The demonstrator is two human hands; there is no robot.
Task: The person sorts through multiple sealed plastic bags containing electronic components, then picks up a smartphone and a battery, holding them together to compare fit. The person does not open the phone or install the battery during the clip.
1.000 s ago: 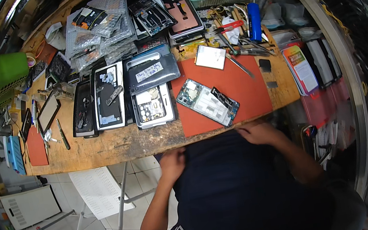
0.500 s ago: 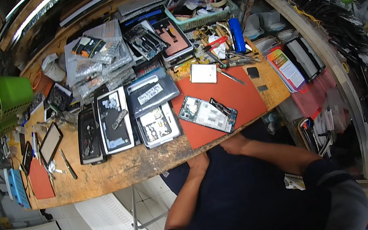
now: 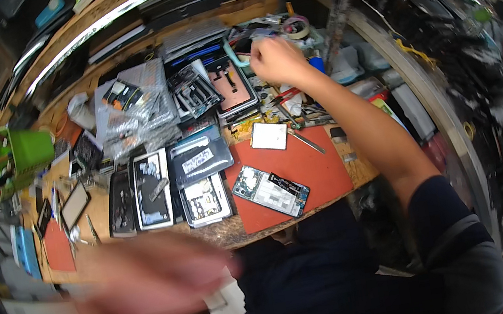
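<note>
Your left hand (image 3: 160, 283) is a broad blur at the near left, so its fingers cannot be made out, and you cannot tell how open it is or whether it has hold of anything; it hides part of the bench's (image 3: 240, 230) near edge and the floor below. Your right hand (image 3: 278, 61) is at the far side, in front of the teal basket (image 3: 239, 60), covering some of its contents. Its fingers look curled in, but the tips are hard to see, and you cannot tell whether they grip something. Your right forearm cuts across the blue cylinder (image 3: 316, 64), leaving only a piece visible. The opened phone (image 3: 267, 194) lies flat on the red mat (image 3: 327, 178), near its near edge, well apart from your right hand. Its long axis runs slantwise from far left to near right, the camera end pointing far left. A dark strip (image 3: 290, 184) covers part of its right half, hiding what is beneath.
</note>
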